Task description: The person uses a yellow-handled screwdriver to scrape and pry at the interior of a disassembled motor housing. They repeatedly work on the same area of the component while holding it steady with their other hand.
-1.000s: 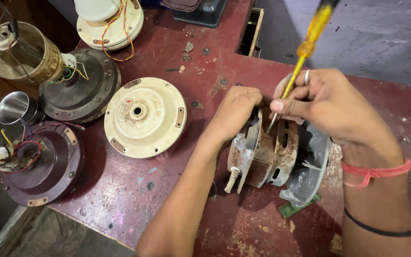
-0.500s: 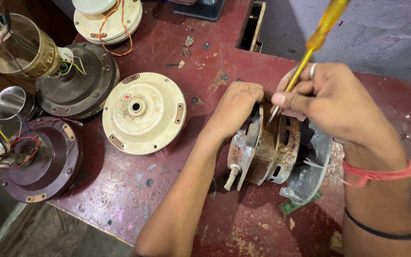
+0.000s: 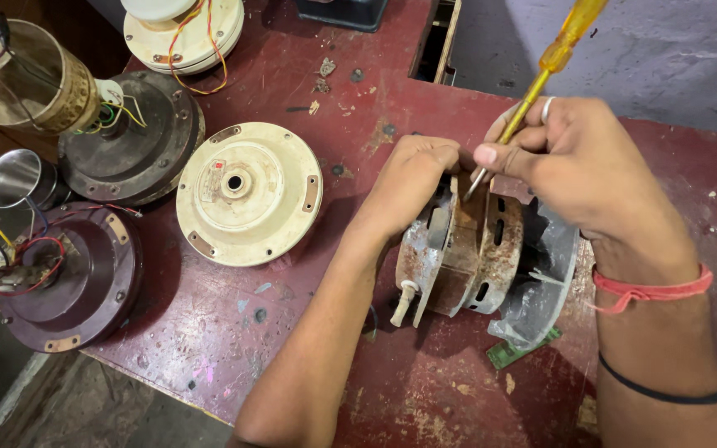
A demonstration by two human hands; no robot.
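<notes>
Rusty metal covers the small motor (image 3: 466,253) that lies on its side on the dark red table (image 3: 309,348). The left hand (image 3: 408,178) is curled tight over the motor's top left edge and holds it down. The right hand (image 3: 578,166) pinches a yellow screwdriver (image 3: 553,62) in closed fingers, with the thin tip set down between the rusty plates at the top of the motor.

Compared with a second ago, very little has changed. Both hands sit in the same spots on the motor, and the screwdriver leans the same way. The view has only slid a bit, so the round fan parts sit a little lower in the picture.

To the left of the motor, a little way off, lies a cream round fan body (image 3: 246,191). Further left are a dark grey fan body (image 3: 134,149) with coloured wires and a dark red fan body (image 3: 72,274) that hangs partly over the table's left edge. A shiny metal cup (image 3: 14,178) stands at that edge too.

In front of the motor, the table is bare and scratched up to its near edge. Behind the motor, a dark slot (image 3: 433,41) opens in the table top. Right of the motor, there is more bare red table.
</notes>
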